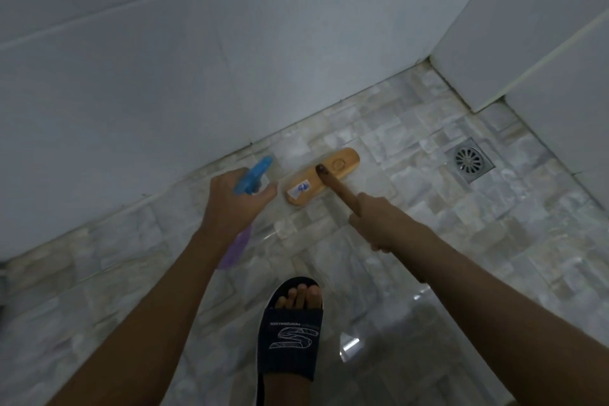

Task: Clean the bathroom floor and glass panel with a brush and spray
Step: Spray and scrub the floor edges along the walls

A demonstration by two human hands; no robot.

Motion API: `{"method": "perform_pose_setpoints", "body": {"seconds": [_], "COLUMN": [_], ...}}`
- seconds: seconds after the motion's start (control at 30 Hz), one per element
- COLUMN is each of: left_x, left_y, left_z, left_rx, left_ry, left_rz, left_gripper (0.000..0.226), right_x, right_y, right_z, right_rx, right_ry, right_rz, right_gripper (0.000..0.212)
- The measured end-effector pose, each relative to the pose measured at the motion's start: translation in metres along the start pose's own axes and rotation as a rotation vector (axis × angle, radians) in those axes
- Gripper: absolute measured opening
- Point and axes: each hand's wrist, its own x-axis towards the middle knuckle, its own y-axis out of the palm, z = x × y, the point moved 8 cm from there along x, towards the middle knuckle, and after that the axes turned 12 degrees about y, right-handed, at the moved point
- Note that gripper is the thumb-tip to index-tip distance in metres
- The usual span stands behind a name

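A wooden floor brush is shown lying flat on the mosaic-tiled floor, close to the foot of the white wall, with its long handle gripped by the right hand, the fingers curled round the shaft. Just to the brush's left, a spray bottle with a blue trigger head and a purple body is held by the left hand, the fingers wrapped round its neck and the nozzle aimed at the tiles beside the brush. A round metal drain is seen well apart to the right, near the corner, and a foot in a dark slipper is planted on the tiles below the brush. The floor stage is judged to be under way; the glass panel cannot be made out. Risk is seen chiefly in the sheen on the tiles near the foot, where footing could be lost if weight is thrown into a hard scrub. With the handle steered by one hand alone, the head could be twisted or knocked against the wall, and spray could be wasted on the wall rather than the floor
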Motion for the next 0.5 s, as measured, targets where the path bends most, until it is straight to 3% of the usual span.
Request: {"method": "perform_pose_setpoints", "body": {"seconds": [0.17,0.3,0.43,0.5], "left_x": [-0.016,-0.016,-0.013,-0.012], "left_y": [-0.015,-0.029,-0.038,-0.042], "left_z": [0.015,0.020,0.020,0.020], "left_rx": [0.013,0.000,0.007,0.003], "left_ry": [-0.095,-0.136,-0.073,-0.027], "left_rz": [-0.019,-0.114,-0.149,-0.164], "left_gripper": [0.034,0.031,0.032,0.032], "right_x": [-0.016,0.000,0.034,0.046], "right_y": [0.021,0.025,0.013,0.007], "right_z": [-0.004,0.048,0.111,0.124], "right_rx": [-0.033,-0.029,0.215,0.205], "right_ry": [0.020,-0.155,-0.052,-0.050], "right_rz": [0.031,-0.056,-0.140,-0.147], "right_gripper": [0.024,0.049,0.042,0.039]}}
